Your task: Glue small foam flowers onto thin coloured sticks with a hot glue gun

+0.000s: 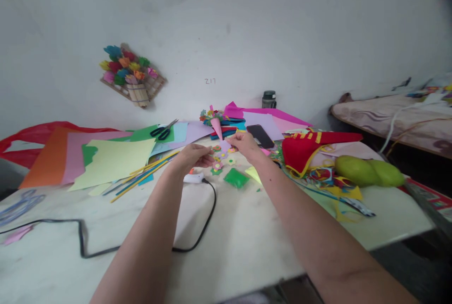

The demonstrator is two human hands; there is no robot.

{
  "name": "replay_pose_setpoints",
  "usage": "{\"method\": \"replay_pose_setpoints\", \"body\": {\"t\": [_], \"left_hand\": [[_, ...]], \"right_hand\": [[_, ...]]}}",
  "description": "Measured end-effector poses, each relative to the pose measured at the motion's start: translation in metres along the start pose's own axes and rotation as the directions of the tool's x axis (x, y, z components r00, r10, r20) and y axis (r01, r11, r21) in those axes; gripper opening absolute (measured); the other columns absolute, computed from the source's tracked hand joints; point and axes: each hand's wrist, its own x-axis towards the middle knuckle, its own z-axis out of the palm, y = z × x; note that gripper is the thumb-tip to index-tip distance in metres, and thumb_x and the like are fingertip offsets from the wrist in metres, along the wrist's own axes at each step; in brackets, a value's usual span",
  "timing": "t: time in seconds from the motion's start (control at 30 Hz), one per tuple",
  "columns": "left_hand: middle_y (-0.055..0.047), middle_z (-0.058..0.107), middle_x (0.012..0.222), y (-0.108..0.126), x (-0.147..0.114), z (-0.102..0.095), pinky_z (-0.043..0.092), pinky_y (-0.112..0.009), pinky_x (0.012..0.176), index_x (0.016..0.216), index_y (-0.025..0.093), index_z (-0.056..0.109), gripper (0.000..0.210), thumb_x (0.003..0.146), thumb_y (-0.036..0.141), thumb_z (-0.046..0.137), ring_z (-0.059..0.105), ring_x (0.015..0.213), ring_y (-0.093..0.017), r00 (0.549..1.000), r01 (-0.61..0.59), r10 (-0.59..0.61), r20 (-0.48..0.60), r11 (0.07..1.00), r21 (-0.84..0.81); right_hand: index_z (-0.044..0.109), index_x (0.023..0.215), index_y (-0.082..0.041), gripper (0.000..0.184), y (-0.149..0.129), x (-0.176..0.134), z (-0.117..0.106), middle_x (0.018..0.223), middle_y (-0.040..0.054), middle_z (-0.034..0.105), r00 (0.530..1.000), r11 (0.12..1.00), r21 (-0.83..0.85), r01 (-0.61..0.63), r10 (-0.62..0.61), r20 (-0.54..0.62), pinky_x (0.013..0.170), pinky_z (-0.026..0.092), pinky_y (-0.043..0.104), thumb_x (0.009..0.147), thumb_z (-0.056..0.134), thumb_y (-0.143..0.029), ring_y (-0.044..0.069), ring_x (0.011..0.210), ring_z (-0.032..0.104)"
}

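So the right hand point(244, 146) has thumb and finger pinched on a little lavender paper piece point(225, 145), just off its fingertips on the left. The left hand point(196, 155) is half open, fingers loosely curled, nothing visible in it. Beyond the gap between the hands there's a pink paper cone point(216, 127): narrow end points back toward the person and a touch right, ending near the lavender piece, so its long axis runs mostly away from the hands, far end leaning left. Small paper flowers point(217, 166) sit on the bench point(247, 247) between the hands, with a green packet point(236, 178) on the near side of them. A white corded tool point(194, 178) lies just below the left hand, and a dark phone point(260, 136) sits right beyond the right hand, slanted.
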Motion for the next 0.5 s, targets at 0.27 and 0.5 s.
{"method": "replay_pose_setpoints", "body": {"t": [0.27,0.5], "left_hand": [[-0.003,0.061,0.063,-0.002,0.003,0.021,0.045,-0.024,0.059,0.067,0.012,0.057,0.036,0.063,0.048,0.063,0.056,0.059,-0.011,0.96,-0.275,0.279,-0.036,0.958,0.076],[-0.004,0.063,0.061,-0.003,0.005,0.015,0.047,-0.027,0.061,0.067,0.012,0.057,0.034,0.062,0.044,0.066,0.057,0.056,-0.012,0.955,-0.281,0.282,-0.095,0.959,0.021]], "right_hand": [[0.053,0.055,-0.014,0.026,0.001,-0.002,0.01,0.049,-0.0034,0.049,0.998,0.999,0.032,0.02,-0.022,0.053,0.045,0.034,0.02,0.063,0.062,-0.037,0.006,0.045,0.042],[0.056,0.075,-0.015,0.016,-0.004,-0.005,0.013,0.066,-0.0006,0.059,0.998,0.974,0.223,-0.037,0.023,0.064,0.042,0.037,0.018,0.071,0.057,-0.031,0.007,0.05,0.051]]}}
